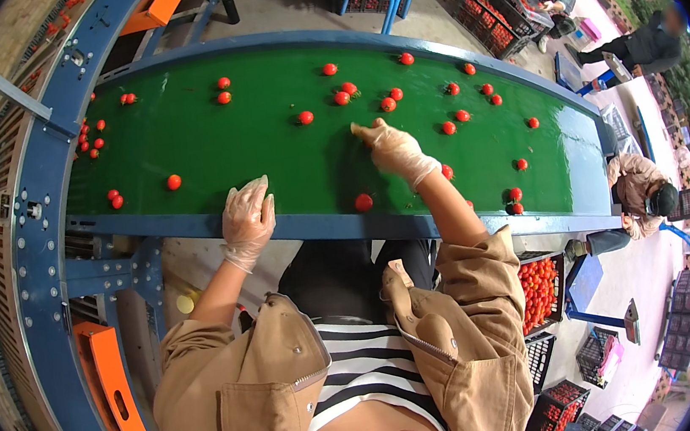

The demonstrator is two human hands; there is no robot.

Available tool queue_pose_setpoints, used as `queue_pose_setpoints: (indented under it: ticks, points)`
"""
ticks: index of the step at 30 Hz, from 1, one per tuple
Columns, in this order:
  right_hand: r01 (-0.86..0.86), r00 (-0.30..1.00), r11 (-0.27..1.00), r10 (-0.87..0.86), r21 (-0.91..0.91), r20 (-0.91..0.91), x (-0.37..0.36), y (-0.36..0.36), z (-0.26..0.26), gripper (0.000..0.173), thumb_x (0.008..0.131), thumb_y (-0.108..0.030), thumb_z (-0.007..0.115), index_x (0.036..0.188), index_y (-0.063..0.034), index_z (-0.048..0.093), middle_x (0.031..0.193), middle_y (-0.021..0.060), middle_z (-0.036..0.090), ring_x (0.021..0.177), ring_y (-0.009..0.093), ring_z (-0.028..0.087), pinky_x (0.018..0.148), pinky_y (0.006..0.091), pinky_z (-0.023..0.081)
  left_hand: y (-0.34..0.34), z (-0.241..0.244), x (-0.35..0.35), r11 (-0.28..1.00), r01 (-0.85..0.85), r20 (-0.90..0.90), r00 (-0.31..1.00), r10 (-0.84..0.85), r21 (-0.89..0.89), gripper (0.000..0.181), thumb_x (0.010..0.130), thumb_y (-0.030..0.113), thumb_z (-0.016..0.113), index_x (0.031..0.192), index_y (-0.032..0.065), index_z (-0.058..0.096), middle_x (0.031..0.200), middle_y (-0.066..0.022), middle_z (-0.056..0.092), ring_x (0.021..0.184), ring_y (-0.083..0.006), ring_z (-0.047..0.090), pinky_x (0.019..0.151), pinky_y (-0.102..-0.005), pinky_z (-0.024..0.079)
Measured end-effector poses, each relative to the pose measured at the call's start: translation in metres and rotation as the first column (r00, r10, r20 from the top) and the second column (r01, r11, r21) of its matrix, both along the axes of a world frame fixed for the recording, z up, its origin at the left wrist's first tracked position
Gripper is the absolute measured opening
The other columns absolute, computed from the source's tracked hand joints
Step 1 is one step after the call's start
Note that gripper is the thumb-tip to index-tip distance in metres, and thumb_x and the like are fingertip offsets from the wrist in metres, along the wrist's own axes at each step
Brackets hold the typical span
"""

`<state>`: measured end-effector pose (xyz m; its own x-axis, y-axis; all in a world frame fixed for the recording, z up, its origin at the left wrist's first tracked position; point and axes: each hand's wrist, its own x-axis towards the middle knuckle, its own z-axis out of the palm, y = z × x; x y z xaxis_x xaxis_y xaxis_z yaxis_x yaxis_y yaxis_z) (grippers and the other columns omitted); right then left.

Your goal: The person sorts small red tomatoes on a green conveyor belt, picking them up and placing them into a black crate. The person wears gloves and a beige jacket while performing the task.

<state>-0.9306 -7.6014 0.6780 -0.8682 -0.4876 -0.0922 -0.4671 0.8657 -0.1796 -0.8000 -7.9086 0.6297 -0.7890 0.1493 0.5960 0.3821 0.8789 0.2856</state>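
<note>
A green conveyor belt (287, 158) in a blue metal frame crosses before me, with small red tomatoes scattered over it. My left hand (248, 217), in a clear plastic glove, rests at the belt's near edge with its fingers together and no tomato visible in it. Over the middle of the belt reaches my right hand (393, 147), gloved too, with its fingers bent downward; whether something is between them cannot be told. Just beyond it lie a tomato (388, 104) and a paired one. Another tomato (363, 202) sits near the close rim, between my hands.
Slatted machinery (11, 311) stands at the left, beside an orange metal bracket (113, 392). A black crate of tomatoes (539, 292) is at the lower right. At the belt's right end a person (642, 188) bends down. More people and crates (489, 20) are farther off.
</note>
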Motion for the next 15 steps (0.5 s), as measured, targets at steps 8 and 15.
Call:
queue_pose_setpoints:
  ticks: [8,15]
  points:
    - [0.376,0.864,0.750,-0.071,-0.544,0.498,0.017,-0.018,-0.009,0.038,0.088,-0.016,0.065,0.124,-0.0065,0.057,0.098,0.0081,0.061,0.075,0.022,0.064,0.066,0.0318,0.052,-0.012,0.001,-0.002,0.991,-0.129,0.026,0.991,0.129,0.021,0.038,0.087,0.017,0.068,0.123,0.0080,0.061,0.115,-0.0075,0.064,0.107,-0.0262,0.060,0.095,-0.0422,0.047]
    - [0.728,0.632,-0.166,0.537,-0.665,0.559,0.081,-0.004,-0.002,0.065,0.074,-0.058,0.078,0.112,-0.0077,0.062,0.070,-0.0016,0.054,0.051,0.008,0.040,0.047,0.0232,0.031,-0.021,-0.002,-0.007,0.987,-0.159,0.176,0.971,0.159,-0.015,0.035,0.088,0.022,0.067,0.118,0.0054,0.064,0.099,-0.0094,0.066,0.090,-0.0294,0.062,0.080,-0.0408,0.051]
